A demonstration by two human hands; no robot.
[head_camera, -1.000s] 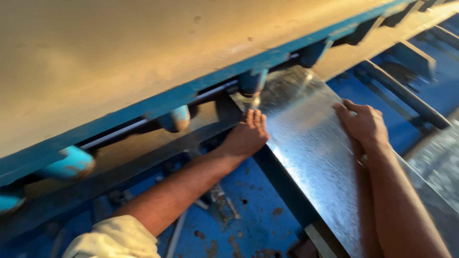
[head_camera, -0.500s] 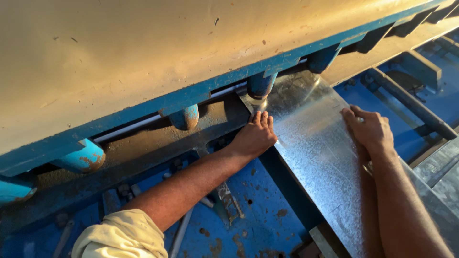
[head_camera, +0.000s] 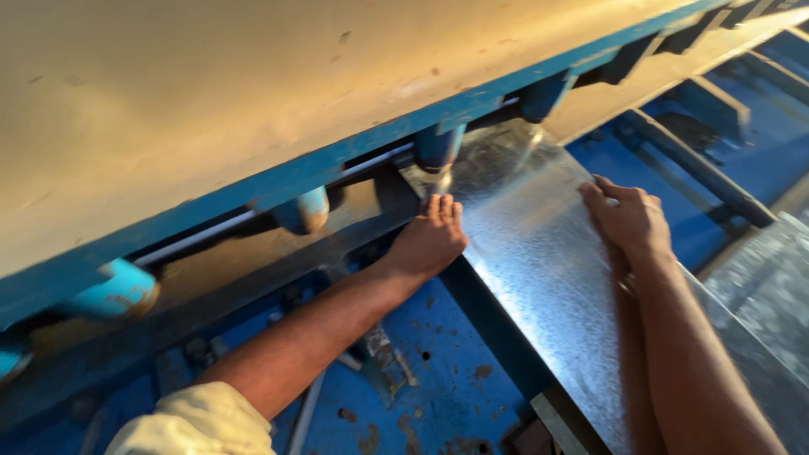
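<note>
Both hands flat, holding nothing: left hand (head_camera: 430, 243) and right hand (head_camera: 630, 221) press the galvanized sheet (head_camera: 539, 261) edges. Just ahead sit blue hold-down clamps (head_camera: 438, 147); fingertips could get pinched if they creep forward.

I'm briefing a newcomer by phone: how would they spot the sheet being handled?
Find the long beige machine beam with its blue lower edge. Beneath it, a silvery speckled metal sheet runs under the blue hold-down feet, with the left hand and right hand at its edges. Only it is shiny; everything around is blue.
</note>
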